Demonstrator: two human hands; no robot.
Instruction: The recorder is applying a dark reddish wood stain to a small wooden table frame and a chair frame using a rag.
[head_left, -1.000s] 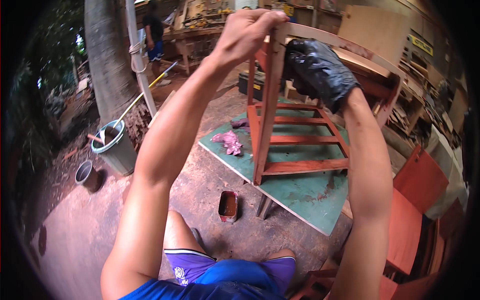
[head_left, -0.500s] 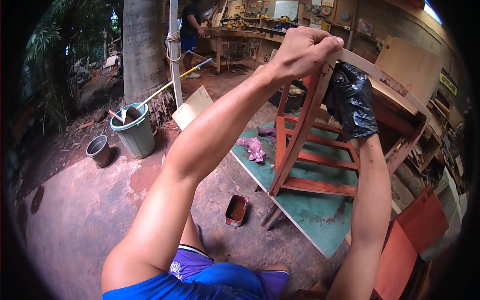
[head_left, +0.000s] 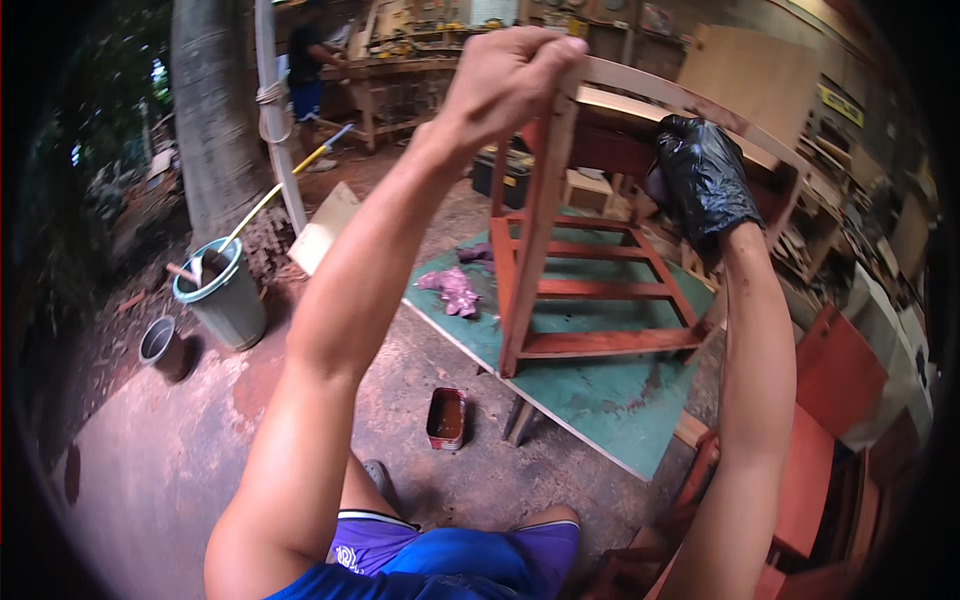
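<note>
A wooden furniture frame (head_left: 610,343) with red-stained legs and slats stands upright on a green-topped table (head_left: 590,410). Bare, my left hand (head_left: 515,85) is closed over the frame's upper left corner, where the wood looks paler. A black plastic covering wraps my right hand (head_left: 700,175), which is curled beside the upper rail on the right side. A bit of dark purplish material shows at its fingers, too little to name. On the table, left of the frame, lies a crumpled pink cloth (head_left: 452,290) with a darker cloth (head_left: 477,254) behind it.
An open tin of brown liquid (head_left: 446,418) sits on the floor. To the left stand a green bin (head_left: 232,310) and a small dark pot (head_left: 163,347). Red-stained panels (head_left: 800,480) lean at the lower right. Another person (head_left: 305,65) stands by a far workbench.
My right hand has moved rightward along the frame, farther from my left hand. The left keeps its hold on the corner. The whole view has shifted, so the scene appears farther left.
</note>
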